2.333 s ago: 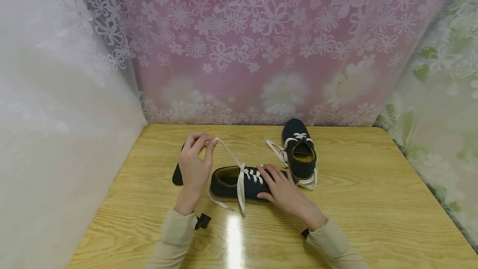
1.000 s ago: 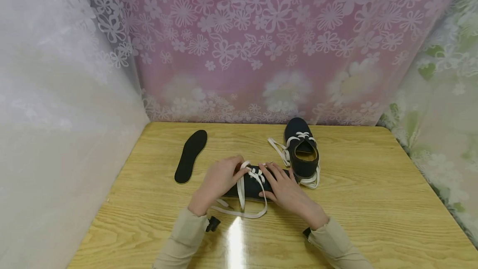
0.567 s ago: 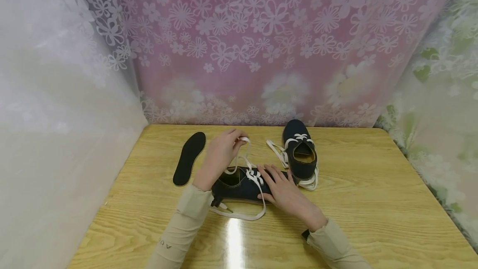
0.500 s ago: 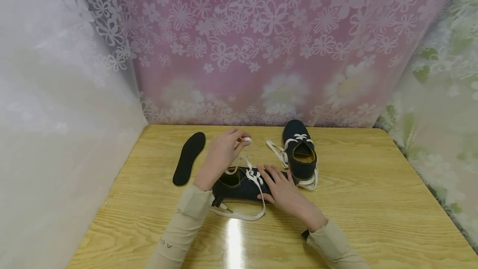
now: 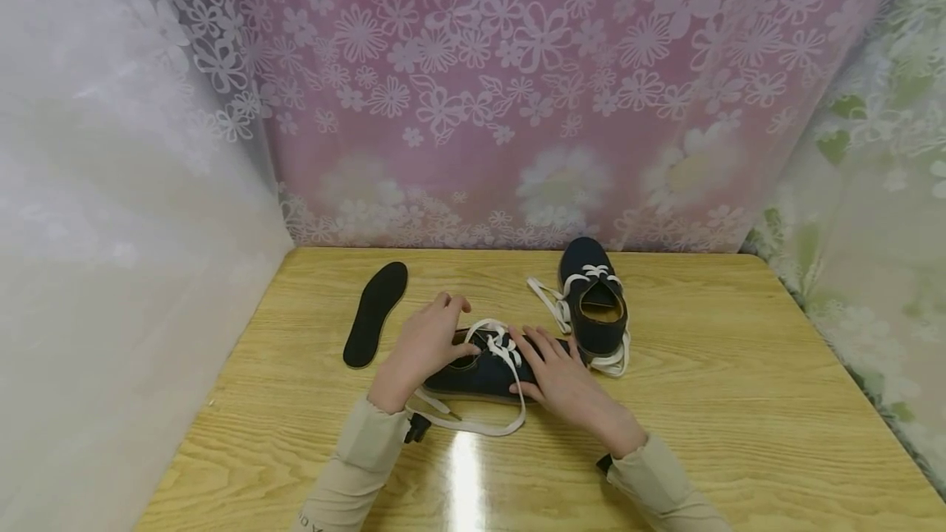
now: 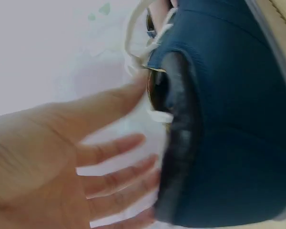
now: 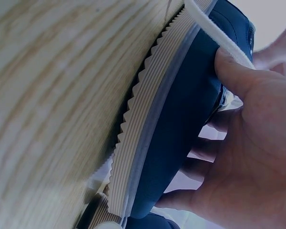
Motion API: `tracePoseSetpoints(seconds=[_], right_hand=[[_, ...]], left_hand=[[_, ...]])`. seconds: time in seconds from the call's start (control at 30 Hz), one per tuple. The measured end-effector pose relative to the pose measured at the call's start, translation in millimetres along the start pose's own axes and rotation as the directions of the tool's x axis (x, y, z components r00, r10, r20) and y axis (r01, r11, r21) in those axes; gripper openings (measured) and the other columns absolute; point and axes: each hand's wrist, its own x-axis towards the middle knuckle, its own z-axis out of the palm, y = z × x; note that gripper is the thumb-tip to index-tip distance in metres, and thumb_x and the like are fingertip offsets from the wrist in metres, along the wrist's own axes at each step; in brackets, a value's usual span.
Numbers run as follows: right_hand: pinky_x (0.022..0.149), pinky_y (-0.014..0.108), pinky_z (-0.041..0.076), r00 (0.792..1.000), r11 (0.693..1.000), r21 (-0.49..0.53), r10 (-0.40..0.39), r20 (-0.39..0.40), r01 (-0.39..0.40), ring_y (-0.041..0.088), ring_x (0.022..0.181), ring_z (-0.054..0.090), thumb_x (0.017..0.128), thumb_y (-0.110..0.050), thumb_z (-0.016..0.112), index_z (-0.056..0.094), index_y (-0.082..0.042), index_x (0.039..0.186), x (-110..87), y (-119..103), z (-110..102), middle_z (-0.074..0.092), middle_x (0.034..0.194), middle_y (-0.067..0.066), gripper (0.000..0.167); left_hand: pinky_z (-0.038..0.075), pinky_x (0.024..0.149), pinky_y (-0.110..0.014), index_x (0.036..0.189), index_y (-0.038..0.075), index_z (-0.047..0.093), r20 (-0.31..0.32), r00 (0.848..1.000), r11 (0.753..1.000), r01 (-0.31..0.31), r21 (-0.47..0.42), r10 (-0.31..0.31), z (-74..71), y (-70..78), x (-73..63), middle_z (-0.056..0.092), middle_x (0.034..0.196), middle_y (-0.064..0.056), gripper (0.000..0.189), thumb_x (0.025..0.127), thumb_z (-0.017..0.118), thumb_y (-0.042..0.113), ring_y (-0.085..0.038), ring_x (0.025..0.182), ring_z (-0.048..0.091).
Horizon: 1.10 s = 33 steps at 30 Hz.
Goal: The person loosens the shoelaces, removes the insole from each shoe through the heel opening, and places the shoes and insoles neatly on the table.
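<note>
A dark navy canvas sneaker (image 5: 466,384) with white laces lies sideways on the table, heel toward the left. My right hand (image 5: 565,384) holds its front part, fingers over the top and thumb (image 7: 229,71) on the near side. Beside the shoe's opening, my left hand (image 5: 417,351) has its fingers spread and holds nothing; the left wrist view shows the thumb near the opening's edge. One white lace (image 5: 491,431) loops in front of the shoe. Another lace loop (image 5: 480,323) arches over the tongue toward the opening, its far end hidden.
A black insole (image 5: 375,314) lies on the wooden table (image 5: 739,368) to the left. A matching sneaker (image 5: 585,259) stands at the back right, toe away, its loose laces on both sides. Floral curtains (image 5: 517,105) enclose the back and sides.
My left hand pinched and lifted a lace above the shoe; now it has let go and come down to the left, fingers spread. The right hand stays on the sneaker.
</note>
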Motion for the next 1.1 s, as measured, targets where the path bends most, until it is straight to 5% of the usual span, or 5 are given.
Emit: tracePoseSetpoints(seconds=[0.3,0.47,0.63,0.77,1.1], right_hand=[[0.105,0.077,0.028,1.000,1.000,0.000,-0.011,0.015,0.011,0.046,0.143,0.037,0.095,-0.042,0.068,0.030,-0.010,0.160,2.8,6.0,0.0,0.040,0.155,0.024,0.081],[0.105,0.078,0.029,1.000,1.000,0.003,-0.017,0.011,0.017,0.046,0.143,0.037,0.096,-0.043,0.067,0.030,-0.011,0.161,4.8,11.6,0.9,0.040,0.155,0.024,0.082],[0.105,0.077,0.029,1.000,1.000,-0.003,-0.025,0.002,0.025,0.046,0.143,0.037,0.095,-0.043,0.068,0.033,-0.008,0.159,4.7,12.2,1.0,0.040,0.155,0.025,0.080],[0.105,0.077,0.030,1.000,0.999,-0.012,-0.031,0.003,0.031,0.046,0.143,0.037,0.096,-0.043,0.067,0.034,-0.007,0.158,4.8,12.1,1.1,0.040,0.155,0.024,0.079],[0.105,0.077,0.029,1.000,1.000,-0.008,-0.027,0.003,0.027,0.046,0.143,0.037,0.096,-0.042,0.067,0.033,-0.008,0.159,4.8,10.5,-0.1,0.039,0.155,0.024,0.079]], left_hand=[[0.051,0.060,-0.027,0.095,0.017,0.076,-0.013,0.999,0.998,0.030,-0.061,-0.030,12.0,-11.0,12.3,0.071,0.087,0.002,0.006,0.090,0.079,0.019,-0.013,0.073,0.065],[0.051,0.056,-0.025,0.102,0.016,0.076,-0.196,0.980,0.993,0.003,-0.121,-0.027,7.7,-5.8,27.9,0.073,0.096,0.000,0.009,0.094,0.075,0.020,-0.014,0.077,0.069],[0.058,0.074,-0.036,0.118,0.015,0.074,-0.334,0.941,0.990,-0.093,-0.106,0.052,4.0,2.8,37.8,0.071,0.115,-0.005,0.025,0.094,0.074,0.012,-0.023,0.093,0.070],[0.056,0.087,-0.039,0.113,0.016,0.075,-0.274,0.952,0.985,-0.161,-0.061,0.139,6.9,6.9,35.3,0.071,0.117,-0.004,0.021,0.092,0.076,0.014,-0.025,0.101,0.067],[0.054,0.069,-0.025,0.097,0.017,0.076,-0.070,0.980,0.976,-0.191,-0.104,0.184,18.5,7.2,12.5,0.072,0.094,0.003,0.005,0.092,0.076,0.018,-0.011,0.078,0.067]])
